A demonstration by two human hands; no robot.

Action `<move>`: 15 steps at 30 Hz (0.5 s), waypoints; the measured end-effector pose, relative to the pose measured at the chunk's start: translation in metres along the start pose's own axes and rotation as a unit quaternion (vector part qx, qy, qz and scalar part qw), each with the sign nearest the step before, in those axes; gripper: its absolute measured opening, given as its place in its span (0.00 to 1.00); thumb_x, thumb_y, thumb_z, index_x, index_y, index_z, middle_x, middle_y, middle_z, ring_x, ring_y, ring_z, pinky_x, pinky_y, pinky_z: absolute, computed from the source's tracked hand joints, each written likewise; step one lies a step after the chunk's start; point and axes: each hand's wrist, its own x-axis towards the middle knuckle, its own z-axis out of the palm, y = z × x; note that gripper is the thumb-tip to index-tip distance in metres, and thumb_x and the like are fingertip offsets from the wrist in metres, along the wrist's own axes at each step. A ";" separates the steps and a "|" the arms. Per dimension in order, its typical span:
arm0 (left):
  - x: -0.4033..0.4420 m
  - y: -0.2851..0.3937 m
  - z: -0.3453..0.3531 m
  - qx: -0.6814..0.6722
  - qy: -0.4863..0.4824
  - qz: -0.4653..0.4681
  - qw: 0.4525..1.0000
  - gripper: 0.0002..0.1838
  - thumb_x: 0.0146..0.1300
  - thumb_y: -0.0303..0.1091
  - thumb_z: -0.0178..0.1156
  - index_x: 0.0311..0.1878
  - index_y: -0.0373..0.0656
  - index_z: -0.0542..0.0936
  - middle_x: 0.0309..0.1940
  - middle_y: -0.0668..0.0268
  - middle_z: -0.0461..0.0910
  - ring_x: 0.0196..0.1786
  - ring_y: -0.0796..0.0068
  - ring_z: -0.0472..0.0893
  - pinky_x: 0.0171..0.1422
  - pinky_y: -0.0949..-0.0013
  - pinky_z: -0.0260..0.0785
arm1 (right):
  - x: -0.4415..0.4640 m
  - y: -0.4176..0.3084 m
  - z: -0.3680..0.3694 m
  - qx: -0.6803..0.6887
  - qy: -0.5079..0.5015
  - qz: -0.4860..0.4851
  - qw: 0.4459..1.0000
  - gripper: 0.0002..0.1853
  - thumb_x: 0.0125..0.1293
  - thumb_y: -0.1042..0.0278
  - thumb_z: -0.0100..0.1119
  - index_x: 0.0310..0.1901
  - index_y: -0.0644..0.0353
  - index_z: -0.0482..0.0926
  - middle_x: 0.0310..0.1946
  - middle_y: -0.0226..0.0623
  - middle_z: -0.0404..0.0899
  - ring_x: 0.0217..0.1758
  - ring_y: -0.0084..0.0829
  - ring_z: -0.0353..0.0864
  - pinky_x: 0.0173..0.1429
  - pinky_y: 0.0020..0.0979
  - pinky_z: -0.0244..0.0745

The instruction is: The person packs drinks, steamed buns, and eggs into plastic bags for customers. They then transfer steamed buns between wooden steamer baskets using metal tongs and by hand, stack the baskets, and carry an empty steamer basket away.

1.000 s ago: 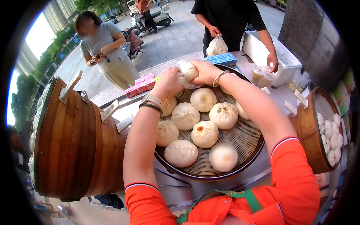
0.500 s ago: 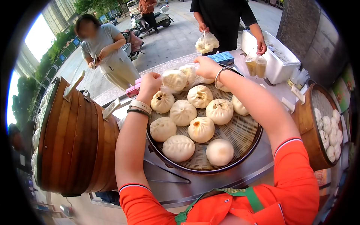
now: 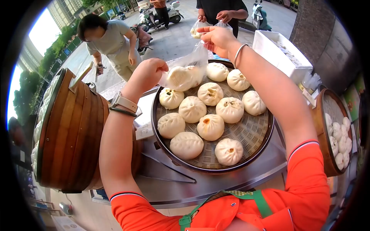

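A clear plastic bag (image 3: pixel 200 57) with pale buns (image 3: pixel 182 78) inside hangs over the far left part of a round steamer tray (image 3: pixel 254 134). My left hand (image 3: pixel 149 73) is closed on the bag's left side. Up at the bag's top right corner, my right hand (image 3: pixel 219 40) pinches the plastic between thumb and fingers. Several steamed buns lie apart on the woven tray below, among them a pleated bun (image 3: pixel 210 127) with orange filling showing and a long braided bun (image 3: pixel 186 145).
Tall wooden steamers (image 3: pixel 73 134) stand at my left, and a smaller steamer of buns (image 3: pixel 322 131) at my right. Metal tongs (image 3: pixel 169 179) lie on the steel counter (image 3: pixel 216 192). Beyond are a white foam box (image 3: pixel 283 54), a person holding bags (image 3: pixel 219 11) and another person (image 3: pixel 115 46) leaning forward.
My right hand has risen, pulling the bag's corner up. My left hand has shifted left. The frontmost bun, smooth before, now shows pleats. The person at left has bent forward.
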 end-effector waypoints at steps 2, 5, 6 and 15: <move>-0.013 0.008 -0.002 0.068 -0.025 0.059 0.996 0.10 0.47 0.20 0.52 0.33 0.37 0.78 0.33 0.59 0.77 0.36 0.60 0.76 0.44 0.65 0.69 | 0.003 -0.001 0.002 0.025 -0.022 0.008 0.999 0.14 0.58 0.80 0.52 0.46 0.58 0.74 0.35 0.27 0.72 0.35 0.19 0.70 0.40 0.21 0.70; -0.018 0.009 -0.005 0.296 0.004 0.137 0.945 0.07 0.49 0.30 0.59 0.30 0.37 0.74 0.29 0.58 0.75 0.36 0.58 0.73 0.47 0.61 0.66 | 0.000 -0.002 0.012 0.050 -0.034 0.010 0.998 0.15 0.57 0.82 0.51 0.47 0.59 0.74 0.37 0.28 0.71 0.35 0.20 0.70 0.43 0.24 0.73; -0.014 0.009 -0.007 0.297 0.004 0.136 0.945 0.07 0.49 0.30 0.59 0.30 0.37 0.74 0.29 0.58 0.75 0.36 0.58 0.73 0.47 0.61 0.66 | -0.002 -0.002 0.017 0.050 -0.035 0.009 0.998 0.15 0.57 0.82 0.51 0.47 0.59 0.74 0.37 0.28 0.71 0.35 0.20 0.70 0.43 0.24 0.73; 0.039 0.013 0.023 -0.268 0.072 -0.052 0.959 0.12 0.62 0.33 0.57 0.44 0.35 0.76 0.29 0.72 0.74 0.35 0.84 0.70 0.39 0.75 0.64 | -0.023 -0.007 0.052 -0.061 -0.187 -0.080 0.977 0.19 0.56 0.81 0.52 0.51 0.61 0.71 0.42 0.32 0.68 0.43 0.24 0.71 0.51 0.28 0.72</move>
